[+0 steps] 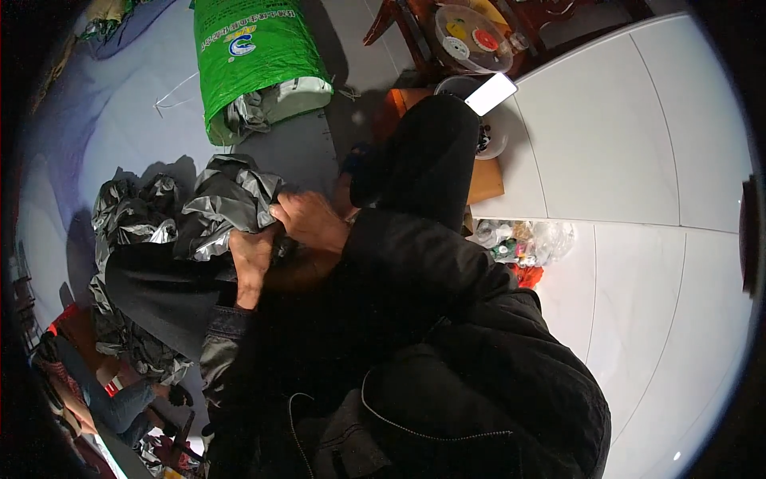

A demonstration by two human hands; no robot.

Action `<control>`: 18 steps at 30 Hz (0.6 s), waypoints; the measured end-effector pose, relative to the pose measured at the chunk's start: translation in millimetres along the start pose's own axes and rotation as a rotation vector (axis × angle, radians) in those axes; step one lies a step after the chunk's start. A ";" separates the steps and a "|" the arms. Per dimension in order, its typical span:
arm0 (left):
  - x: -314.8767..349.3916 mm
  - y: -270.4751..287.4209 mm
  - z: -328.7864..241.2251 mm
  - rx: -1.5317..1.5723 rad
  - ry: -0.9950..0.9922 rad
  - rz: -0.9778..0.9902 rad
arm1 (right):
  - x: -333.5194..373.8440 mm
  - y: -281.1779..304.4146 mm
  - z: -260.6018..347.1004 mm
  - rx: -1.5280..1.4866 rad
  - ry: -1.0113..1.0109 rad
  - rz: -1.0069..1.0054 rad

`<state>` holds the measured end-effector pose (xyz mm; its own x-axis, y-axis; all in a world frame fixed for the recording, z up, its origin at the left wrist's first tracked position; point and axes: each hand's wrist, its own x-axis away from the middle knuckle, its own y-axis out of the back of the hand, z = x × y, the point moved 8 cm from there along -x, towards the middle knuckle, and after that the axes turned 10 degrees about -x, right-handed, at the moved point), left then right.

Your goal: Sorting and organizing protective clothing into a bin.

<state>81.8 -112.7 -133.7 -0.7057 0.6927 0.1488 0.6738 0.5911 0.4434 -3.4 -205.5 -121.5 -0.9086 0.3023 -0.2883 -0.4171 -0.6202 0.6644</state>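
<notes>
A crumpled shiny silver-grey cloth [227, 199] with dark patches lies over my lap, near the left knee. My right hand [313, 219] is closed at the cloth's right edge, with bent fingers pinching it. Just below and to the left, my left hand [252, 251] grips the same cloth from its lower edge; its fingertips are partly hidden in the folds. The two hands are close together. More of the silver-grey cloth [136, 215] hangs in folds to the left of my leg.
A green woven sack [255, 60] with similar silver cloth at its mouth lies ahead. A white phone-like slab [491, 94] rests near my right knee. Beyond are clear tubs with spools [471, 40]; a bag of small items [527, 242] is at right. Another person's leg [120, 403] shows lower left.
</notes>
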 end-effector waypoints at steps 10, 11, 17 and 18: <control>-2.6 -0.3 0.1 -0.044 -0.022 -0.002 | -6.1 17.9 4.0 -0.133 -0.142 0.032; -1.8 -1.6 1.9 -0.041 -0.015 0.016 | -6.0 15.5 3.2 -0.116 -0.144 0.062; 2.1 -1.8 -9.0 -0.033 0.031 0.052 | -5.5 18.2 11.2 -0.088 -0.109 0.086; 2.3 -1.9 -9.4 -0.034 0.030 0.052 | -5.3 19.9 12.6 -0.088 -0.109 0.085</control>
<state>76.8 -116.1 -125.9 -0.6766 0.7090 0.1990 0.7023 0.5399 0.4641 -6.6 -210.3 -98.1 -0.9351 0.3194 -0.1538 -0.3431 -0.7064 0.6191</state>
